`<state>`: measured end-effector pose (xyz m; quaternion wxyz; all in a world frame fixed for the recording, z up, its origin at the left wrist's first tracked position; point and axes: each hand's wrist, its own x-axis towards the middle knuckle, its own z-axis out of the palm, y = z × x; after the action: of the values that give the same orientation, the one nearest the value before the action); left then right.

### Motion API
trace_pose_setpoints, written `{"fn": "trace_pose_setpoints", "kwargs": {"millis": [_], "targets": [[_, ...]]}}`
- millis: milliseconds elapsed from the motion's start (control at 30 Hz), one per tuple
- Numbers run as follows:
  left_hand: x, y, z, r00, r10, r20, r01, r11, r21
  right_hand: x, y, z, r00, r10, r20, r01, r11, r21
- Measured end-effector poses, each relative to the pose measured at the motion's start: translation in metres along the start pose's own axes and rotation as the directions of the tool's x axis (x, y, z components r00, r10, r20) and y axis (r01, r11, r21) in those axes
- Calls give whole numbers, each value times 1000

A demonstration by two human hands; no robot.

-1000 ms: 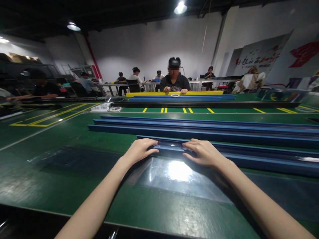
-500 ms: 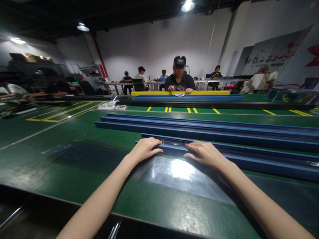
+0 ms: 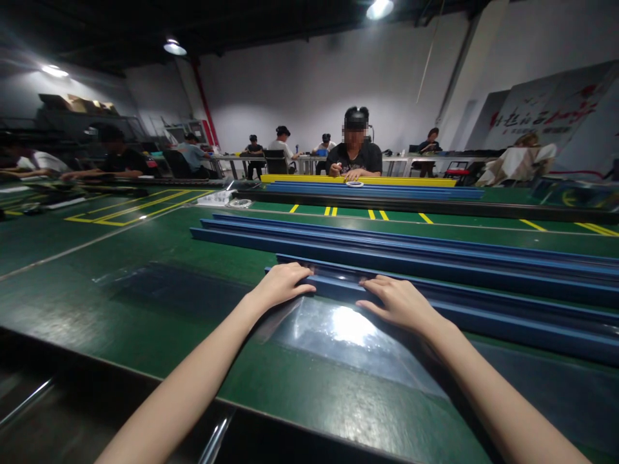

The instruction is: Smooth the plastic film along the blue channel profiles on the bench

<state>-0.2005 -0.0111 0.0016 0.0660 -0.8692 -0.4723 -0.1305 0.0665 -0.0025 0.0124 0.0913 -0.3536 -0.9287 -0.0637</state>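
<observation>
A long blue channel-shaped strip [image 3: 503, 316] lies across the green table in front of me. Near its left end my left hand [image 3: 284, 282] grips the near wall, fingers over the top and thumb on the front side. My right hand [image 3: 399, 300] grips the same wall a little further right, in a like way. Clear plastic film [image 3: 314, 328] spreads on the table below both hands, bright with a lamp's reflection. Whether film is also pinched under the fingers I cannot tell. The fingertips are partly hidden inside the groove.
Another blue channel piece [image 3: 309, 243] lies parallel just behind. Flat film [image 3: 178, 290] rests to the left. Further back are a black bar [image 3: 406, 210], a yellow strip [image 3: 309, 178] and a tape roll [image 3: 354, 184]. A person [image 3: 355, 154] sits opposite; the table edge [image 3: 120, 370] is near me.
The view has shifted slightly, so the scene sits a little further right. Both hands stay at about the same place on the blue channel strip.
</observation>
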Motion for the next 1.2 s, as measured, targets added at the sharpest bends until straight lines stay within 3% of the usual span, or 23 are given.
{"fn": "trace_pose_setpoints", "kwargs": {"millis": [667,1200], "targets": [[0,2,-1,1000,-18,5,18,999,30,-2,-2,0,1000,22,4,-22,999,-23],[1,4,-3,1000,-24,-5,25,999,28,0,-3,-7,992,99,75,-102,994,38]]}}
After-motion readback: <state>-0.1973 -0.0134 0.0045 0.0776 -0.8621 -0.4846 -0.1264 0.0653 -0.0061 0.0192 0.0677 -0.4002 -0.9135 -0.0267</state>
